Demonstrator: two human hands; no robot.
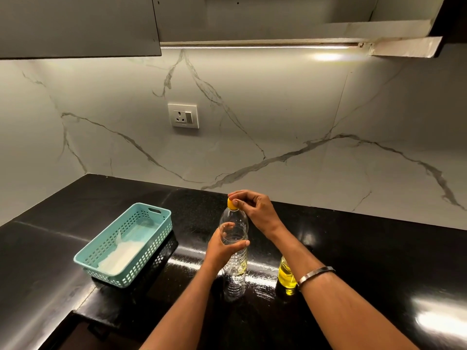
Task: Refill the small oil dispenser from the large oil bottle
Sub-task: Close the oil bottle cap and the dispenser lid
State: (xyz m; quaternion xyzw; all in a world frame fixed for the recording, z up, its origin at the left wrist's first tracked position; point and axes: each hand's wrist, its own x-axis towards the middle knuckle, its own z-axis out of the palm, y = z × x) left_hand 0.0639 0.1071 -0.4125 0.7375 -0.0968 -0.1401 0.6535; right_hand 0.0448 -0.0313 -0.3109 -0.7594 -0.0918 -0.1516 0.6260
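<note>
Two bottles are counted on the black countertop (pixel 353 248), together with one basket, one wall socket, and two hands. The large oil bottle (pixel 233 251), clear and nearly drained with a trace of yellow oil low down, is stood upright at the centre. Its single yellow cap (pixel 231 203) is seated on the neck. The left hand (pixel 223 246) is wrapped round the upper body of this bottle, fingers on the far side and thumb across the near side, so the bottle is gripped firmly. The right hand (pixel 252 204) is held at the bottle's top, with thumb and fingertips closed on the yellow cap in a pinch. One metal bangle (pixel 314 274) is worn on the right forearm.

The small oil dispenser (pixel 286 276), filled with yellow oil, is stood just to the right of the large bottle and apart from it. Its upper part is hidden behind the right forearm, so its top cannot be assessed.

One teal perforated basket (pixel 121 243) is placed to the left, well apart from the bottles, with a white cloth or paper (pixel 121 256) lying inside. One switch socket (pixel 183 115) is mounted on the marble-patterned wall behind. Nothing is observed between the two bottles.
</note>
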